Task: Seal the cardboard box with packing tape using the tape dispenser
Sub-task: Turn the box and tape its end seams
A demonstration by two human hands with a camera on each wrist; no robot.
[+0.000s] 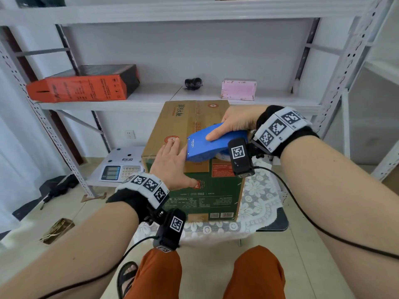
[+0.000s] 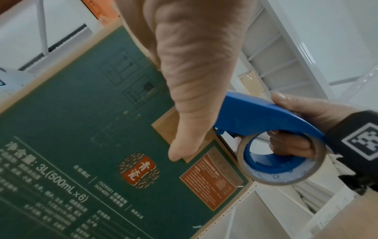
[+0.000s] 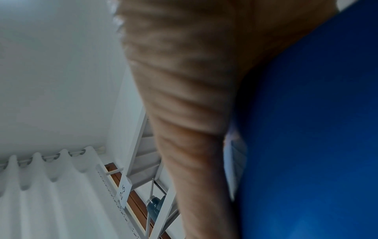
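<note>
Two hands are working at the cardboard box (image 1: 190, 134), which sits mid-frame on a lace-covered worktop (image 1: 261, 197) in front of a white shelf rack (image 1: 151, 98). Left hand (image 1: 172, 165) lies flat on the box's near top edge, fingers straight, thumb pressing down onto the green printed front face. Right hand (image 1: 235, 124) grips the blue tape dispenser (image 1: 207, 143), fingers curled through its handle, thumb stretched along the top; its nose rests at the box's near edge, just beside the left fingers. From the left wrist view, the tape roll (image 2: 282, 161) hangs off the box's corner. Upper left, an orange carton (image 1: 79, 87) lies on the shelf.
</note>
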